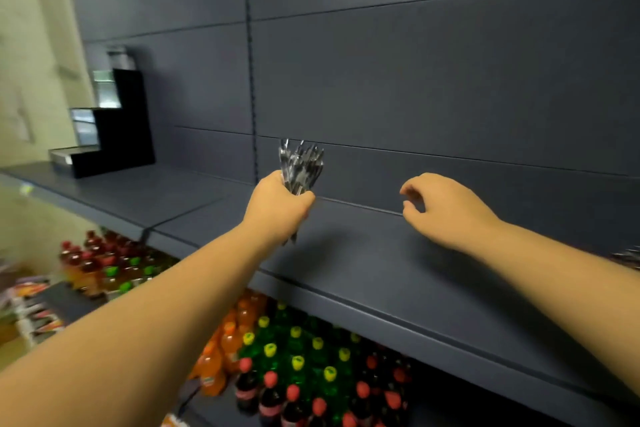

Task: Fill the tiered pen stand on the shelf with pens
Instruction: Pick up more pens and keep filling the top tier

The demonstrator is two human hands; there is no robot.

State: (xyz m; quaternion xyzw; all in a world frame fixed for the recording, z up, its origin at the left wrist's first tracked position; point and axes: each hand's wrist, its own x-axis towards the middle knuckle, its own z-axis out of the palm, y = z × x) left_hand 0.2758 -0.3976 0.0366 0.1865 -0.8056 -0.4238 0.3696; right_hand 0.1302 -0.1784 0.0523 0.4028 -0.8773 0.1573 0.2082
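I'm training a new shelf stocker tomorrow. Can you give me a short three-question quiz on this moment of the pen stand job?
1. True or false: the left hand grips a bundle of pens.
2. Where is the tiered pen stand? A) at the far left of the shelf B) under the right hand C) among the drink bottles
3. What does the right hand hold?

Key: 1 true; 2 A; 3 nothing, its fingers hang loosely curled.
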